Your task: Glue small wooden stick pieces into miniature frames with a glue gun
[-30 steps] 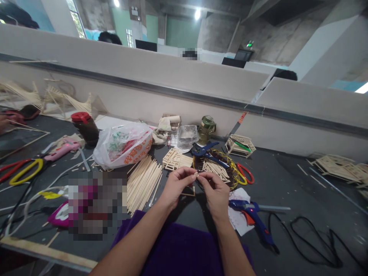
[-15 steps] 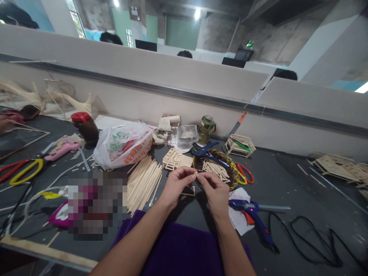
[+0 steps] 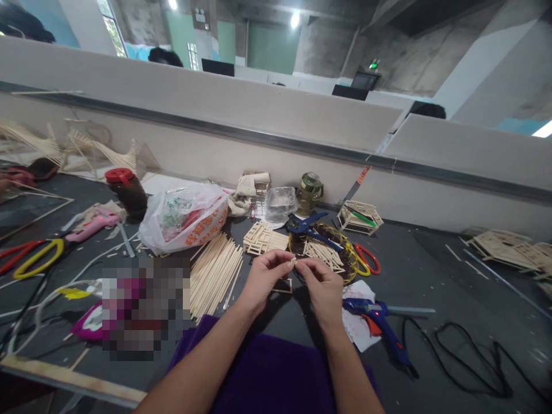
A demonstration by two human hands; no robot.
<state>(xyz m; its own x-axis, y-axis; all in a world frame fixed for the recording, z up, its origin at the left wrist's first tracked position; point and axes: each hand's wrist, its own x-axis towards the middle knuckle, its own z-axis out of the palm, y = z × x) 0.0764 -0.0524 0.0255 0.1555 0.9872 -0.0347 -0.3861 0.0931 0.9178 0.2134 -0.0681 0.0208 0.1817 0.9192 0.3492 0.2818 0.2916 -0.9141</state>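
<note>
My left hand (image 3: 265,277) and my right hand (image 3: 322,283) meet at the fingertips, both pinching tiny pale wooden stick pieces (image 3: 294,261). How the pieces join is too small to tell. Below the fingers shows part of a thin wooden stick frame (image 3: 284,291), the rest hidden by my left hand. Just beyond are a built stick frame piece (image 3: 257,238) and a yellow-rimmed basket (image 3: 354,261) holding short sticks (image 3: 321,254). Blue-handled cutters (image 3: 317,230) lie across the basket. To the left lies a pile of long wooden sticks (image 3: 215,276).
A blue glue gun (image 3: 386,328) with a lit red light rests on white paper (image 3: 360,330) at right, its black cord (image 3: 470,368) curling beyond. Scissors (image 3: 371,261), a green jar (image 3: 309,195), a plastic bag (image 3: 185,218) and a red-lidded bottle (image 3: 127,195) stand around. Stick models (image 3: 500,253) sit far right.
My hands stay almost in place, fingertips still pinching the small wooden pieces. The view has shifted very slightly.
</note>
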